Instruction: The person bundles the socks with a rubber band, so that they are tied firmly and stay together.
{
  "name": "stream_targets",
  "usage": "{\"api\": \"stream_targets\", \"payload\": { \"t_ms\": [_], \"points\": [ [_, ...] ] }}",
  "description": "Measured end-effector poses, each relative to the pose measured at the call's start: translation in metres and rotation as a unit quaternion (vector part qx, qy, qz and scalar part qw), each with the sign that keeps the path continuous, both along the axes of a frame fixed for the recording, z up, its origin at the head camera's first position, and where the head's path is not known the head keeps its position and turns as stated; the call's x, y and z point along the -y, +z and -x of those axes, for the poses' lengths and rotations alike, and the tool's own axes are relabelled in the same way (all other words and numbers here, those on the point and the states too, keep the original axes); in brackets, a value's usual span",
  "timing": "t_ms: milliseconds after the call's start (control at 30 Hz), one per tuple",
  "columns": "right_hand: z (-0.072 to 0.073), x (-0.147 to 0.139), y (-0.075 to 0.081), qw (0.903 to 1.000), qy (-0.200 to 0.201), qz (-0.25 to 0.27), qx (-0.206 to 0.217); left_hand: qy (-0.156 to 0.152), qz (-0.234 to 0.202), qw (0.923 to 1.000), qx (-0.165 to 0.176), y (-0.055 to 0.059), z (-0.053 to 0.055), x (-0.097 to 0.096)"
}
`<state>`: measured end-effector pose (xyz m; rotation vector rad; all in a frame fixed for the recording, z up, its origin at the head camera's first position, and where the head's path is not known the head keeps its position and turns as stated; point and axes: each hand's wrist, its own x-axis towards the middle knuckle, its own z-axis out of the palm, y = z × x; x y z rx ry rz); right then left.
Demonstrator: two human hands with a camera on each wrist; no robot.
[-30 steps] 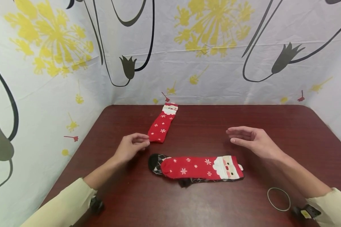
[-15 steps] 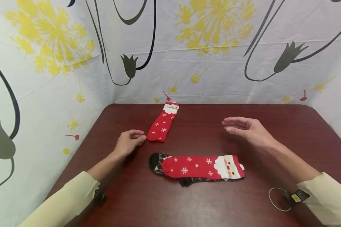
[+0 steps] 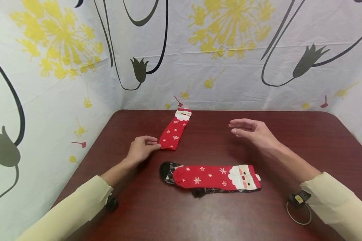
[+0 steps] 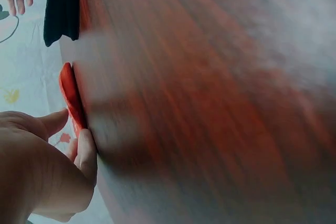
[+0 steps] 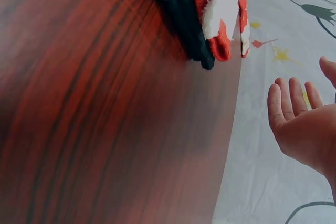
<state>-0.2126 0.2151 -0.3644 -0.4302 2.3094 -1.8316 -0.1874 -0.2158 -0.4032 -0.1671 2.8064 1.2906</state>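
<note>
A red sock (image 3: 173,132) with white snowflakes and a Santa face lies flat toward the back of the table. My left hand (image 3: 141,149) is at its near left corner, thumb tip touching the edge; in the left wrist view, thumb and fingers stand apart around the edge of the red sock (image 4: 72,95). In front lies a second red Santa sock (image 3: 209,177), placed sideways over black patterned socks (image 3: 169,172) that stick out at the left and below. My right hand (image 3: 257,133) hovers over the table's right half, fingers extended and holding nothing.
The dark reddish table (image 3: 217,217) backs onto a white patterned cloth (image 3: 175,43), which also hangs at both sides. A thin pale ring (image 3: 301,224) lies at front right, by the small black device (image 3: 298,198) on my right wrist.
My left hand draws slightly back from the red sock's corner, then returns to touch it. The right hand moves left and farther back over the table. The socks stay in place.
</note>
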Motion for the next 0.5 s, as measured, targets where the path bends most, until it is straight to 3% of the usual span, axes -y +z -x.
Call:
{"api": "stream_targets", "payload": {
  "t_ms": [500],
  "points": [
    [0.013, 0.025, -0.004, 1.0, -0.001, -0.007, -0.002, -0.01, 0.036, 0.9993, -0.008, 0.001, 0.003, -0.009]
  ]
}}
